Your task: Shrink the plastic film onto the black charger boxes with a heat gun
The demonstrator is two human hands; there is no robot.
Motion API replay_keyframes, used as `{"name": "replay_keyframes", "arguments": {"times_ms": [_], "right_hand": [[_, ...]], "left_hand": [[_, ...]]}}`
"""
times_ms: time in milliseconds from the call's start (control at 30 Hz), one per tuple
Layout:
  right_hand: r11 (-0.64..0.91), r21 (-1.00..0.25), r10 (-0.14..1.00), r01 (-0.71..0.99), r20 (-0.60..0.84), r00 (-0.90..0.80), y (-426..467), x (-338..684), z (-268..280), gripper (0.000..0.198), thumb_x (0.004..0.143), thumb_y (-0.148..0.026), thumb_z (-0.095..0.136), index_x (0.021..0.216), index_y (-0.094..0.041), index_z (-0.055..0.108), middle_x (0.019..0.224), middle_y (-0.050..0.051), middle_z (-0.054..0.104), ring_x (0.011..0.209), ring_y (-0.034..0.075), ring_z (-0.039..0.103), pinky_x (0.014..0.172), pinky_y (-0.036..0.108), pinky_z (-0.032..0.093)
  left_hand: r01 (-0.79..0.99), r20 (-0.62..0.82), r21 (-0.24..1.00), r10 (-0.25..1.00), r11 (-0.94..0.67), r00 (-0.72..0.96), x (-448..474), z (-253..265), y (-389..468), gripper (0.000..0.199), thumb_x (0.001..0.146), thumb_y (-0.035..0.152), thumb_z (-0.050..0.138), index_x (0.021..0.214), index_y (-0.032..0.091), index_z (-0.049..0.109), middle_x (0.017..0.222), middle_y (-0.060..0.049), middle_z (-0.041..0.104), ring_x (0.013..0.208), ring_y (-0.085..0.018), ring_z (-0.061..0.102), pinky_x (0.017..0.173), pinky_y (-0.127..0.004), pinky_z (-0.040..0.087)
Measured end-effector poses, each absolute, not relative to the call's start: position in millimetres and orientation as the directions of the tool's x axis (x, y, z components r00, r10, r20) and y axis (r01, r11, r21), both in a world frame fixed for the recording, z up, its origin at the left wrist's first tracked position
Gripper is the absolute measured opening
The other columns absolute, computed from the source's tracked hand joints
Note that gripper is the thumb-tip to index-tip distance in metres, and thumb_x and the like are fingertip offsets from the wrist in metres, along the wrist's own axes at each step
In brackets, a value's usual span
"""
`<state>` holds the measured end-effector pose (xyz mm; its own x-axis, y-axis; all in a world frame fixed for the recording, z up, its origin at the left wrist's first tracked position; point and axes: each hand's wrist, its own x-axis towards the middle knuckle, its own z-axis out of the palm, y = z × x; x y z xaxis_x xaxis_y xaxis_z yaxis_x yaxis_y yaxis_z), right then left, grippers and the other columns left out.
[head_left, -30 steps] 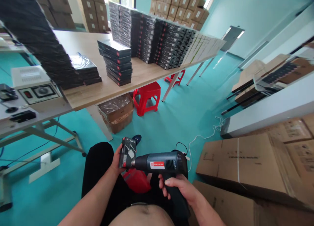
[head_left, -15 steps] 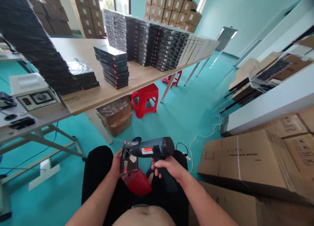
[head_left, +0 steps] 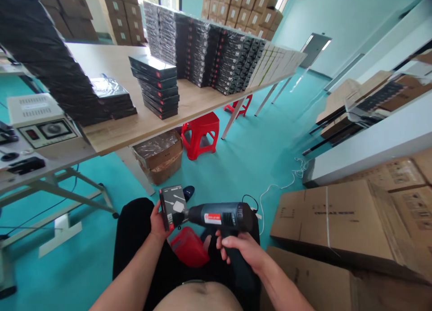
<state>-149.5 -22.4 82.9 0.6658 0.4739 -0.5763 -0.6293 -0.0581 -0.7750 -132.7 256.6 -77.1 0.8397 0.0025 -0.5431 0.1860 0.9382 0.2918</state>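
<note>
My left hand (head_left: 159, 223) grips a small dark product box (head_left: 173, 202) by its left side, over my lap. The printed front, with a white device pictured on it, faces up towards me. In my right hand (head_left: 241, 248) is a dark blue heat gun (head_left: 219, 214), held by its handle with the fingers curled round it. Its metal nozzle points left and sits right at the box's lower right part; whether the two touch I cannot tell. Below them, between my legs, is a red stool seat (head_left: 189, 248).
A wooden table (head_left: 141, 133) ahead bears a short stack of dark boxes (head_left: 157, 86) and long rows of wrapped boxes (head_left: 202, 54). Beneath it stand an open carton (head_left: 165, 160) and a red stool (head_left: 201, 133). Large cartons (head_left: 324, 212) crowd my right, near a white cable (head_left: 280, 186).
The box has turned so more of its front shows, and it has risen slightly. The heat gun has shifted right and a little down, its nozzle now lower on the box.
</note>
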Motion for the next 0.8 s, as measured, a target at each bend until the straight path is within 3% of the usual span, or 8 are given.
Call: {"name": "replay_keyframes", "arguments": {"times_ms": [100, 233, 400, 600, 800], "right_hand": [[-0.088, -0.743, 0.553, -0.664, -0.590, 0.588, -23.0, -154.6, 82.7, 0.032, 0.067, -0.026, 0.067, 0.095, -0.011, 0.066, 0.079, 0.007, 0.069, 0.056, 0.014, 0.061, 0.048, 0.024, 0.045], [-0.032, -0.761, 0.411, -0.648, -0.601, 0.685, -23.4, -155.8, 80.4, 0.031, 0.069, -0.030, 0.066, 0.095, -0.012, 0.066, 0.079, 0.007, 0.068, 0.058, 0.014, 0.061, 0.049, 0.025, 0.046], [-0.013, -0.721, 0.526, -0.693, -0.594, 0.609, -32.4, -153.7, 69.4, 0.034, 0.067, -0.027, 0.066, 0.096, -0.009, 0.065, 0.077, 0.008, 0.068, 0.054, 0.016, 0.061, 0.045, 0.024, 0.045], [0.394, -0.536, 0.349, -0.746, -0.664, 0.661, -41.4, -144.9, 59.3, 0.028, 0.076, -0.029, 0.059, 0.097, -0.012, 0.065, 0.081, 0.005, 0.064, 0.062, 0.011, 0.059, 0.050, 0.018, 0.046], [0.507, -0.433, 0.390, -0.745, -0.656, 0.646, -49.9, -141.2, 59.4, 0.025, 0.079, -0.026, 0.057, 0.098, -0.012, 0.065, 0.082, 0.005, 0.065, 0.064, 0.011, 0.059, 0.052, 0.018, 0.048]], "left_hand": [[0.162, -0.528, 0.272, 0.006, 0.948, 0.849, -131.9, -80.9, 257.8, 0.042, 0.079, 0.048, 0.054, 0.104, 0.016, 0.063, 0.089, -0.008, 0.072, 0.095, -0.030, 0.066, 0.083, -0.042, 0.053], [0.129, -0.524, 0.247, 0.020, 0.960, 0.852, -131.6, -84.9, 260.8, 0.040, 0.080, 0.046, 0.053, 0.104, 0.017, 0.064, 0.091, -0.008, 0.071, 0.096, -0.030, 0.065, 0.085, -0.043, 0.052], [0.139, -0.498, 0.253, 0.005, 0.957, 0.867, -131.6, -81.9, 261.7, 0.046, 0.081, 0.049, 0.052, 0.112, 0.017, 0.061, 0.096, -0.009, 0.070, 0.098, -0.030, 0.064, 0.087, -0.044, 0.050], [0.421, -0.484, 0.205, -0.282, 0.884, 0.828, -134.6, -63.6, 252.4, 0.056, 0.081, 0.056, 0.048, 0.116, 0.013, 0.059, 0.103, -0.014, 0.068, 0.102, -0.032, 0.062, 0.089, -0.047, 0.048], [0.558, -0.503, 0.165, -0.417, 0.813, 0.757, -137.3, -57.8, 244.6, 0.053, 0.083, 0.053, 0.049, 0.111, 0.010, 0.061, 0.097, -0.014, 0.070, 0.095, -0.029, 0.065, 0.090, -0.042, 0.047]]}}
